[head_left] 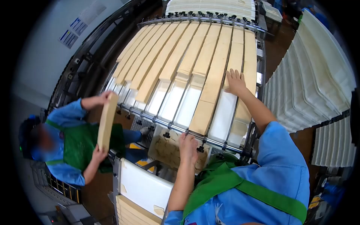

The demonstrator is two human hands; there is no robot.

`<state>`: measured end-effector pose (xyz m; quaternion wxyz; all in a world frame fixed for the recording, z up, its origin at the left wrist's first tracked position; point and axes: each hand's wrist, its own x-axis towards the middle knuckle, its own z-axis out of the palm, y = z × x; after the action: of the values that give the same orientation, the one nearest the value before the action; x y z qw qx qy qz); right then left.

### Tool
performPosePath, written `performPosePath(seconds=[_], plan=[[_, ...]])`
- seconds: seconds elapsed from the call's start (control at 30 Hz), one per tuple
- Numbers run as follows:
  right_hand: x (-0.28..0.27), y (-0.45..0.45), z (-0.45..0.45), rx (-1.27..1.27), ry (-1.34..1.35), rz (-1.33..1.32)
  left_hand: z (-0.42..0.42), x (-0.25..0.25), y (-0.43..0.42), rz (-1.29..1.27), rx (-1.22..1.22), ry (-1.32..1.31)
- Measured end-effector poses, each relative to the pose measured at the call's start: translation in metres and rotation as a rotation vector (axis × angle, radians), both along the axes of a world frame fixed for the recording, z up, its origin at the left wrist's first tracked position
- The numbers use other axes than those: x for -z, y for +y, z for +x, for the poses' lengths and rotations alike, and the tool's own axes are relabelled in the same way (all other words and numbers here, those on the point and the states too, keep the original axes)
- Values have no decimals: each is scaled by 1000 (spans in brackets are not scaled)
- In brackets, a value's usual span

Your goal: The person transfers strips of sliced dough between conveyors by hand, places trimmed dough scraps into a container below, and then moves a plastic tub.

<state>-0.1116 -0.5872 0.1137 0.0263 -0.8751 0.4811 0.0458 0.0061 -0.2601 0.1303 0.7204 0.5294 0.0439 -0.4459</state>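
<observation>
The right hand's fingers (235,75), slightly spread, lie on the near end of a pale strip (236,50), seemingly steadying or sliding it; moving it calls for even pressure along its lane. The left hand (188,148) curls at the front bar (174,129), its grip unclear. Strips line the white surface (223,116); a tub (165,148) sits below. Leftward, a co-worker (71,146) holds a block (107,122); trays (307,75) stack rightward.

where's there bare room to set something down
Bare: the white lane between the right hand and front rail; also most of the white board left of the left forearm, scraps aside. Crowded: the far lanes, packed with pale blocks.
</observation>
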Motion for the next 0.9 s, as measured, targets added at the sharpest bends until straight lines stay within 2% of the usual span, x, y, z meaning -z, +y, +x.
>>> performPosePath(seconds=[0.1, 0.17, 0.23, 0.3, 0.33, 0.4, 0.43, 0.63, 0.9], plan=[[4, 4, 7, -33, 15, -16, 6, -57, 29, -81, -214, -539], [2, 13, 11, 39, 19, -37, 19, -109, 69, -351, -326, -790], [20, 13, 15, -22, 61, -138, 22, -164, 124, -560, -285, -1105], [27, 22, 20, -86, 37, -237, 11, -222, 168, -593, -331, -1169], [11, 44, 29, -109, -13, -215, 8, -241, 188, -716, -181, -1277], [-9, 83, 47, -203, -55, -185, -18, -269, 207, -878, -239, -1278], [-10, 96, 56, -244, -80, -199, -35, -278, 205, -930, -458, -1173], [4, 195, 120, -623, -220, -115, -57, -284, 296, -672, -499, -1162], [6, 397, 195, -1191, -326, 155, -99, -276, 396, -423, -654, -1100]])
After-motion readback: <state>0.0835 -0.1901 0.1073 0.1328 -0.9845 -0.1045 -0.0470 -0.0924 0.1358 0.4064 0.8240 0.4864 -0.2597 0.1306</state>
